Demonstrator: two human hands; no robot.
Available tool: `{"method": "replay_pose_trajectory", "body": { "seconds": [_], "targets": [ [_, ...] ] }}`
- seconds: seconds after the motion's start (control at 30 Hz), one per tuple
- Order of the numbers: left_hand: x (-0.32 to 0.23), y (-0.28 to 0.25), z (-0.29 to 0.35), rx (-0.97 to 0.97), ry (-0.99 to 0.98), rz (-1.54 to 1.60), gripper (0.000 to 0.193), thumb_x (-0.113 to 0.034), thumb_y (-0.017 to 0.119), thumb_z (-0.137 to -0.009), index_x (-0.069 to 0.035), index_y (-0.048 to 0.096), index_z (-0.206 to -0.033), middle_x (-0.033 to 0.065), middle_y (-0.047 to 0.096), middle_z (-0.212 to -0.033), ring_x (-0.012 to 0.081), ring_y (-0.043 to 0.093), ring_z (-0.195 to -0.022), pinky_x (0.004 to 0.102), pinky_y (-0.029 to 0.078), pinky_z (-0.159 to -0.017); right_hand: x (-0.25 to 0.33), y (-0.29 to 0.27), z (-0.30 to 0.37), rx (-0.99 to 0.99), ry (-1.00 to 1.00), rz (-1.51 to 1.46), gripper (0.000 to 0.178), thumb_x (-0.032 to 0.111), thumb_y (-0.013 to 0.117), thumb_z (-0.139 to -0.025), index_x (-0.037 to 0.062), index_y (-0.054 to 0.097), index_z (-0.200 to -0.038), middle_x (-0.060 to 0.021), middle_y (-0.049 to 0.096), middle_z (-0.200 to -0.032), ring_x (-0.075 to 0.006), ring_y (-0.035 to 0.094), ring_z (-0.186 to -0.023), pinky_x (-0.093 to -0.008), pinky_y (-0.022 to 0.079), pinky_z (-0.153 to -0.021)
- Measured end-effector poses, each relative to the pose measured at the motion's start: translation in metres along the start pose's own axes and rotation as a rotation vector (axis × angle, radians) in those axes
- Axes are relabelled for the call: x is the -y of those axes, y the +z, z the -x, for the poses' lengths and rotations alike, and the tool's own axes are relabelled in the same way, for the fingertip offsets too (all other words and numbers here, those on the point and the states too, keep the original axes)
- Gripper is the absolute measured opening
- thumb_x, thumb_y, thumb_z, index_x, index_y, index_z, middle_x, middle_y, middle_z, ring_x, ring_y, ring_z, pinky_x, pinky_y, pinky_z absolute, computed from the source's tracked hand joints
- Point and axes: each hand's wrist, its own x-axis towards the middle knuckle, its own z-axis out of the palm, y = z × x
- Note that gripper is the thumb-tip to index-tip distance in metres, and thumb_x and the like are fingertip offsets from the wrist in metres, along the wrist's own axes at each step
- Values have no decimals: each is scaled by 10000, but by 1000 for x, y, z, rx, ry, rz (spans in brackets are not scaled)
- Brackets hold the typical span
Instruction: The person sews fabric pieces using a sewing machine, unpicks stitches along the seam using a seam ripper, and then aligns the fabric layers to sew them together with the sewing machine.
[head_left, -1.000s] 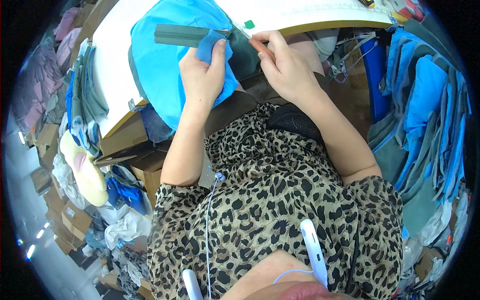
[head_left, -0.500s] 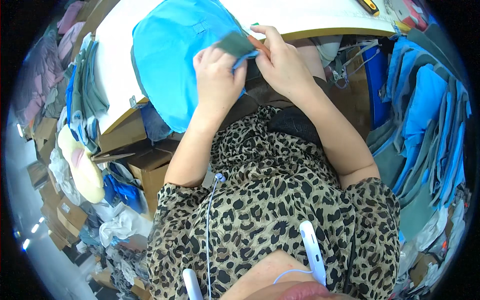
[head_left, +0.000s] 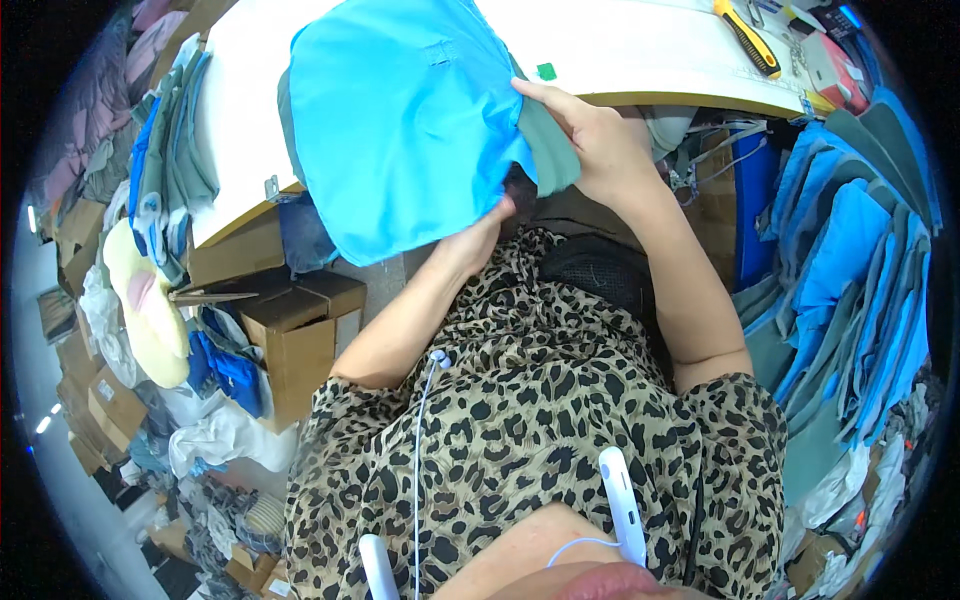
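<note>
A large blue fabric piece [head_left: 400, 130] with a grey-green layer [head_left: 548, 150] at its edges spans the front of the table and hangs over my lap. My left hand [head_left: 478, 240] grips its lower edge, thumb at the near side and most fingers hidden behind the cloth. At the right side, my right hand [head_left: 605, 150] holds the edge where the grey-green layer shows, its index finger stretched along the blue. A small green scrap [head_left: 545, 71] lies on the table close to my right fingertips.
The white table [head_left: 640, 60] carries a yellow-and-black handled cutter [head_left: 748, 38] at the right. Stacked blue and grey-green fabric pieces [head_left: 850, 250] hang at the right, more folded cloth [head_left: 170, 160] at the left. An open cardboard box [head_left: 300, 350] stands below left.
My left hand has moved down from the folded grey-green edge to the fabric's lower edge. My right hand has shifted right; the orange-brown item by its fingers no longer shows. The fabric is spread flatter.
</note>
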Motion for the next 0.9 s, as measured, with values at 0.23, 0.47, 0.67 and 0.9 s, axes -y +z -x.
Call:
{"method": "replay_pose_trajectory", "body": {
  "seconds": [0.23, 0.47, 0.67, 0.9],
  "targets": [
    [-32, 65, 4, -5, 38, 16, 1251, -813, 723, -535, -210, 222, -1509, 12, 328, -1512, 222, 297, -1391, 488, 227, -1115, 3, 3, 8, -7, 46, -123, 474, 124, 583, -862, 128, 543, -1335, -198, 686, -935, -376, 672, -832, -425, 527, -745],
    [-67, 92, -3, -229, -139, 467, 754, -648, 510, -911, -51, 427, -1363, 100, 555, -1233, 239, 530, -1168, 428, 414, -1020, 16, 20, 29, -43, 72, -206, 534, 214, 626, -857, 99, 506, -1364, -198, 667, -822, -370, 669, -774, -423, 522, -682],
    [-60, 91, 22, -115, -268, 103, 583, -428, 519, -984, -58, 392, -1417, 71, 529, -1313, 202, 485, -1243, 375, 415, -1009, 20, 17, 30, -35, 119, -48, 490, 198, 568, -886, 140, 513, -1370, -182, 671, -823, -368, 657, -743, -449, 514, -668],
    [-200, 99, 36, 505, 217, -1074, 303, -156, 661, -907, -17, 648, -1176, 147, 690, -1042, 249, 671, -945, 343, 520, -866, 2, 13, 36, 22, 99, -67, 549, 86, 578, -855, 192, 519, -1390, -163, 621, -742, -279, 631, -644, -350, 491, -645]
  ]
}}
